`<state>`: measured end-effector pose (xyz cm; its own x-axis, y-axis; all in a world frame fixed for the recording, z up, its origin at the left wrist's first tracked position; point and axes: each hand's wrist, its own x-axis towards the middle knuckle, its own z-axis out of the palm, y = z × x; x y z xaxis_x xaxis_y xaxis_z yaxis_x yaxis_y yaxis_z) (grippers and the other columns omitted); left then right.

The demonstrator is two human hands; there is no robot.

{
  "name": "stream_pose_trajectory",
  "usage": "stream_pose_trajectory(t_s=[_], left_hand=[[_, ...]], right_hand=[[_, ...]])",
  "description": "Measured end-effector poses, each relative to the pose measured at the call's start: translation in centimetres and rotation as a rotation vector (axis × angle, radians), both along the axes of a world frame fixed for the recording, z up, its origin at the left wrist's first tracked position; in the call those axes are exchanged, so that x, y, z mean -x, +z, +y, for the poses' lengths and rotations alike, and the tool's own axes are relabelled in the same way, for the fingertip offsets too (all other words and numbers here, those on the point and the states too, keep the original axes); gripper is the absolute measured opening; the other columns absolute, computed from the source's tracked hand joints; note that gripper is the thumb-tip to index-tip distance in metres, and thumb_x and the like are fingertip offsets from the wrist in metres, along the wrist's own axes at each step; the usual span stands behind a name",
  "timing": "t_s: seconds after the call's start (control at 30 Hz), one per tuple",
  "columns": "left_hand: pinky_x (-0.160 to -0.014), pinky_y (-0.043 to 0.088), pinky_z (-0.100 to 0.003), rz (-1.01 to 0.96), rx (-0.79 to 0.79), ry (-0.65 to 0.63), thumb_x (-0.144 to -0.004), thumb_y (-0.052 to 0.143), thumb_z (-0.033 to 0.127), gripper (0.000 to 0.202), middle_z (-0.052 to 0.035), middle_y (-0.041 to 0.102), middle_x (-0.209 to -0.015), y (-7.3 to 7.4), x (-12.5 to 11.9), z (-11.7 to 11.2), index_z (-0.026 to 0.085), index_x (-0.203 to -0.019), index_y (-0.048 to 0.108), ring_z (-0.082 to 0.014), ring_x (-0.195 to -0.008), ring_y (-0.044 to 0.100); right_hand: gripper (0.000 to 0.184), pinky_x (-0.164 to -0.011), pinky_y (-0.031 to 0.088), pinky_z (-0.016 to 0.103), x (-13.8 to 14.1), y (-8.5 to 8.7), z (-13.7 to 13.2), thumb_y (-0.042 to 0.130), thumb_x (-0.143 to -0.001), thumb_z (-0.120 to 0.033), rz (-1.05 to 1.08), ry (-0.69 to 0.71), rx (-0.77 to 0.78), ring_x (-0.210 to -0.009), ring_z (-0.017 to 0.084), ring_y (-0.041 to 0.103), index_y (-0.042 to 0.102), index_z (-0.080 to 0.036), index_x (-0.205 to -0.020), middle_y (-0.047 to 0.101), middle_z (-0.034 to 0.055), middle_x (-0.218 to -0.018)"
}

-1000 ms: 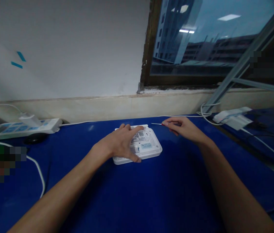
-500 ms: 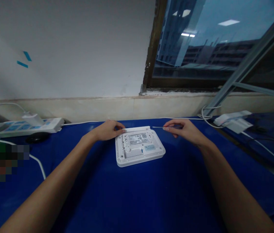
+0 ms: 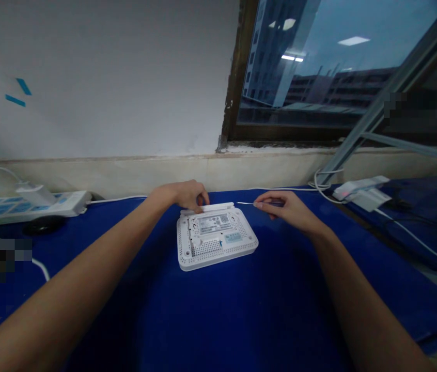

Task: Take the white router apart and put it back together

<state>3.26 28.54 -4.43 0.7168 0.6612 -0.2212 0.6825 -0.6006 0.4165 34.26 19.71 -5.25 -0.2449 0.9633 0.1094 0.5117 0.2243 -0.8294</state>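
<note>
A white router (image 3: pixel 216 237) lies bottom up on the blue table (image 3: pixel 242 310), its label and vent holes showing. At its far edge a folded white antenna (image 3: pixel 214 207) lies along the casing. My left hand (image 3: pixel 185 195) is curled over the antenna's left end, fingers pinched on it. My right hand (image 3: pixel 286 209) rests just right of the router, fingers closed on a thin screwdriver (image 3: pixel 247 204) whose metal shaft points left toward the antenna.
A white power strip (image 3: pixel 25 206) with a plugged adapter and cables lies at the back left. Another white device (image 3: pixel 360 191) with cables sits at the back right. A wall ledge and a window run behind the table.
My left hand left the router's top face, went to its far edge and now grips the antenna end. The right hand with the screwdriver has hardly moved.
</note>
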Motion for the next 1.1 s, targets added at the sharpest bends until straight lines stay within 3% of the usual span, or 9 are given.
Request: stream_pose_trajectory(t_s=[0.13, 0.3, 0.43, 0.57, 0.77, 0.9, 1.1], left_hand=[[-0.078, 0.048, -0.033, 0.068, 0.023, -0.066, -0.056, 0.083, 0.021, 0.039, -0.0055, 0.076, -0.08, 0.4, -1.7, 1.1, 0.017, -0.095, 0.08, -0.0215, -0.075, 0.066], [-0.076, 0.049, -0.031, 0.03, 0.058, -0.108, -0.07, 0.07, 0.021, 0.029, -0.008, 0.078, -0.089, 0.3, -2.6, 0.3, 0.014, -0.096, 0.079, -0.0211, -0.079, 0.068], [-0.076, 0.049, -0.033, -0.024, 0.073, -0.122, -0.07, 0.066, 0.019, 0.029, -0.0106, 0.077, -0.093, 0.2, -2.7, -0.6, 0.011, -0.096, 0.077, -0.0226, -0.082, 0.067], [-0.077, 0.051, -0.034, -0.094, 0.161, -0.132, -0.076, 0.061, 0.02, 0.038, -0.0112, 0.075, -0.104, 0.6, -2.5, -1.3, 0.012, -0.111, 0.073, -0.0234, -0.089, 0.068], [-0.078, 0.053, -0.031, -0.154, 0.435, -0.195, -0.086, 0.058, 0.035, 0.046, -0.0057, 0.074, -0.111, 0.4, -1.1, -2.1, 0.022, -0.131, 0.064, -0.0191, -0.088, 0.068], [-0.082, 0.051, -0.032, -0.245, 0.571, -0.073, -0.091, 0.057, 0.048, 0.049, -0.0061, 0.073, -0.113, -0.5, -0.2, -1.9, 0.023, -0.133, 0.062, -0.0194, -0.09, 0.067], [-0.08, 0.048, -0.033, -0.22, 0.382, 0.162, -0.094, 0.045, 0.061, 0.055, -0.0101, 0.073, -0.104, -2.1, -1.5, -2.2, 0.015, -0.106, 0.072, -0.0224, -0.09, 0.064]], right_hand=[[0.033, -0.056, 0.044, 0.027, 0.2, 0.0, 0.0, 0.075, -0.078, -0.049, -0.002, 0.001, 0.015, -0.058, 0.012, 0.054, 0.076, -0.018, -0.091, 0.069, 0.0028, -0.077], [0.032, -0.056, 0.045, 0.027, 0.3, -0.1, 0.0, 0.074, -0.078, -0.047, 0.012, 0.006, 0.024, -0.058, 0.011, 0.055, 0.076, -0.018, -0.09, 0.068, 0.002, -0.075], [0.03, -0.055, 0.044, 0.026, 0.2, 0.0, 0.0, 0.075, -0.079, -0.047, 0.029, 0.006, 0.018, -0.058, 0.011, 0.055, 0.075, -0.018, -0.09, 0.067, 0.0015, -0.076], [0.029, -0.054, 0.045, 0.026, -0.2, 0.1, 0.1, 0.074, -0.079, -0.045, 0.039, 0.01, 0.001, -0.057, 0.011, 0.055, 0.075, -0.018, -0.091, 0.067, 0.0017, -0.077], [0.027, -0.056, 0.045, 0.026, -0.5, 0.0, 0.2, 0.074, -0.081, -0.042, 0.044, 0.015, 0.003, -0.058, 0.011, 0.055, 0.074, -0.018, -0.092, 0.065, 0.0006, -0.072], [0.027, -0.056, 0.044, 0.026, -0.5, -0.2, 0.3, 0.073, -0.081, -0.043, 0.05, 0.021, 0.004, -0.058, 0.012, 0.055, 0.074, -0.018, -0.092, 0.063, -0.0001, -0.069], [0.027, -0.056, 0.045, 0.027, -0.3, -0.2, 0.3, 0.074, -0.081, -0.043, 0.059, 0.013, 0.002, -0.058, 0.012, 0.056, 0.074, -0.018, -0.091, 0.063, 0.0003, -0.071]])
